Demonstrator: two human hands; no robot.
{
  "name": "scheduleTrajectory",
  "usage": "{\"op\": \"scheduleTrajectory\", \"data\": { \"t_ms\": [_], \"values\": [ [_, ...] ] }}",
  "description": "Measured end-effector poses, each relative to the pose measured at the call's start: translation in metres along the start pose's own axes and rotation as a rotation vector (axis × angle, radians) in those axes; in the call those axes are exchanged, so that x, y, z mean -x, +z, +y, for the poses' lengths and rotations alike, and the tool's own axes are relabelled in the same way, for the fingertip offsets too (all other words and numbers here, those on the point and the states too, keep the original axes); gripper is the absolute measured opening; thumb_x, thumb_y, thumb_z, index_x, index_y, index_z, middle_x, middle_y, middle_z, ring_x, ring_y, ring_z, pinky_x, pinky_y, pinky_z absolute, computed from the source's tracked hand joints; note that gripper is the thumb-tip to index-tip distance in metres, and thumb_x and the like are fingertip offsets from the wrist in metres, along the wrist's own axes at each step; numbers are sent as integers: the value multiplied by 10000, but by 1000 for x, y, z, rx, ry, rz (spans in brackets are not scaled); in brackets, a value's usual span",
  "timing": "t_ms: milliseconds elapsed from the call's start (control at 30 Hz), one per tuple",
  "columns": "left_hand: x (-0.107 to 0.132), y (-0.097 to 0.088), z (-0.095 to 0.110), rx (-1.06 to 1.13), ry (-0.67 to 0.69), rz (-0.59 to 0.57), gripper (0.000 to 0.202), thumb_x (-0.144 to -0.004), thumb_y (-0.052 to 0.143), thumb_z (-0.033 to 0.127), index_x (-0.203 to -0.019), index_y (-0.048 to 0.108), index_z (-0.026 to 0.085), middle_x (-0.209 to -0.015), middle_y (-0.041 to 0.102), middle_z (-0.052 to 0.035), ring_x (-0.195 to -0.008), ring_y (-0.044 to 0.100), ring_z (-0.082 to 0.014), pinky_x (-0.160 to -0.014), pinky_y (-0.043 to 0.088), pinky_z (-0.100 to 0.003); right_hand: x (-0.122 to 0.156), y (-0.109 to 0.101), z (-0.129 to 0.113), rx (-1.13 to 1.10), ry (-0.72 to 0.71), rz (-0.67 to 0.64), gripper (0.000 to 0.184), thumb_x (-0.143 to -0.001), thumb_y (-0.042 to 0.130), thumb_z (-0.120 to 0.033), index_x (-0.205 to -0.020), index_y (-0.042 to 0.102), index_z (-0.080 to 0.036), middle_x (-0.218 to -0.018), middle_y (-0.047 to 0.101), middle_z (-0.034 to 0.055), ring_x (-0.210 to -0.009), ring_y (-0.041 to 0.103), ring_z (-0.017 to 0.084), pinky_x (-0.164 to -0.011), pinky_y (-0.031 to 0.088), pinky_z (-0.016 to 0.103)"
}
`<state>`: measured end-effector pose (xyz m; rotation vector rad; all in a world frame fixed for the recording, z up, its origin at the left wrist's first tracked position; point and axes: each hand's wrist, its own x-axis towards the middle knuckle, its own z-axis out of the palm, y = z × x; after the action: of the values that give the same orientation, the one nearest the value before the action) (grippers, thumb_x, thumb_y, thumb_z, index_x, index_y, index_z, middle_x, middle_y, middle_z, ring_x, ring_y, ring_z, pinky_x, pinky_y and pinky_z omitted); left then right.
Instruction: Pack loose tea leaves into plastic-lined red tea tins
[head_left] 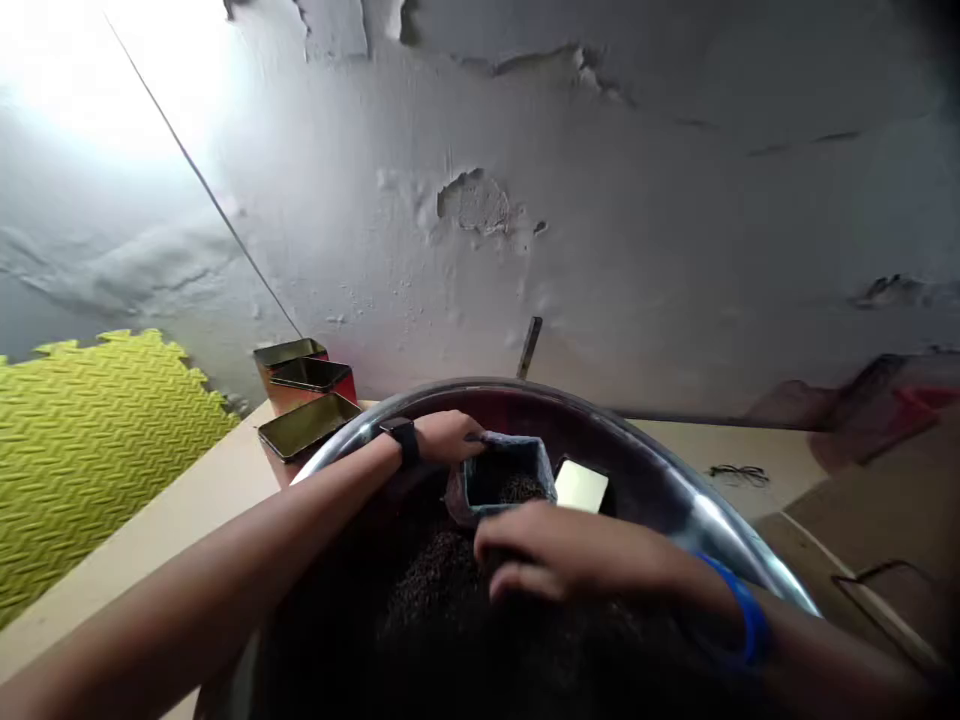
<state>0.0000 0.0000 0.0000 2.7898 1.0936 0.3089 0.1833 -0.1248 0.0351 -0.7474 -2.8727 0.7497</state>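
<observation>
Both hands down in the big metal basin point(697, 505) now. The left hand point(448, 437) (black watch point(405, 440) on the wrist) has its grip closed on the far-left rim of a small blue-grey box point(504, 478), thumb and fingers pinching the edge. The box sits mid-basin on the heap of dark loose granules point(435, 585), mouth up and tipped a bit toward the wearer, w/ some granules already inside.

The right hand point(555, 560), blue wristband point(746, 620) behind it, lies palm-down on the granules. Its fingers are curled under, so can't tell if that grip has anything in it.

Key relation: the box lies straight ahead of the right hand, on its far side, knuckles just below the near rim and approx. touching it. The box mouth looks about square, so no clear long axis. The left hand is on the box; the right is nearer the heap.

Count:
- 1 box, 1 basin, 2 hands.
- 1 pale flat rectangle point(581, 487) just right of the box, inside the basin.
- 3 open tins, stepped back along the surface point(150, 540) left of the basin: near point(309, 424), middle point(313, 375), far point(291, 352).
- 1 yellow foam mat point(90, 440) beyond the surface edge.
</observation>
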Motion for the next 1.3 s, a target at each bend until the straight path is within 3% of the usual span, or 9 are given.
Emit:
{"op": "scheduleTrajectory", "data": {
  "t_ms": [133,300,500,700,800,967,1067,1200,1300],
  "values": [
    [-1,1,1,25,23,-25,304,-813,405,365,-812,646,180,-781,664,-39,-650,569,-139,-568,350,-219,-13,-6,32,278,176,335,255,-818,487,-291,-1032,552,-169,-1101,543,85,-995,491,197,-855,375,326],
    [2,1,2,16,35,11,293,-809,418,366,-813,650,188,-789,665,-39,-661,570,-147,-582,350,-229,-12,12,17,233,102,334,239,-862,399,-301,-883,596,-166,-901,589,54,-859,524,147,-793,390,276],
    [3,0,3,31,-5,13,289,-806,424,364,-797,655,191,-742,655,-29,-615,547,-135,-549,329,-227,-12,69,5,265,-35,-433,486,-623,656,-412,-1034,590,-162,-916,611,94,-763,582,204,-590,429,272],
    [3,1,0,57,18,16,282,-805,419,359,-802,655,206,-758,660,-23,-631,553,-138,-563,340,-221,-11,94,0,144,22,-887,162,-787,487,-186,-854,625,-131,-684,625,36,-478,521,111,-422,367,206],
    [3,1,-1,62,24,13,273,-799,429,359,-824,658,213,-749,660,-20,-622,551,-138,-555,340,-219,-10,65,-13,273,-34,-668,182,-792,492,-230,-917,615,-179,-713,638,22,-529,545,135,-428,343,224],
    [3,-1,-1,71,46,-5,260,-789,442,336,-827,657,197,-782,664,-37,-638,557,-144,-562,346,-220,-28,-10,6,292,78,79,227,-805,487,-324,-986,560,-209,-959,617,26,-840,565,154,-654,404,235],
    [2,-2,-3,52,41,-21,260,-792,424,313,-831,655,201,-797,664,-39,-644,560,-146,-556,343,-221,-38,-30,23,426,161,154,324,-740,568,-399,-969,586,-170,-1025,585,80,-913,534,206,-731,406,284],
    [2,-1,-4,28,1,-22,290,-808,410,355,-843,659,211,-767,659,-38,-643,562,-147,-574,357,-223,-29,1,13,476,147,280,259,-848,408,-340,-916,593,-172,-970,587,73,-898,525,190,-777,395,315],
    [2,1,-5,5,15,-11,279,-805,420,360,-834,659,218,-779,658,-33,-659,565,-153,-605,372,-231,-9,55,3,335,24,-19,246,-780,517,-365,-950,585,-202,-902,609,46,-789,562,168,-623,424,256]
  ]
}}
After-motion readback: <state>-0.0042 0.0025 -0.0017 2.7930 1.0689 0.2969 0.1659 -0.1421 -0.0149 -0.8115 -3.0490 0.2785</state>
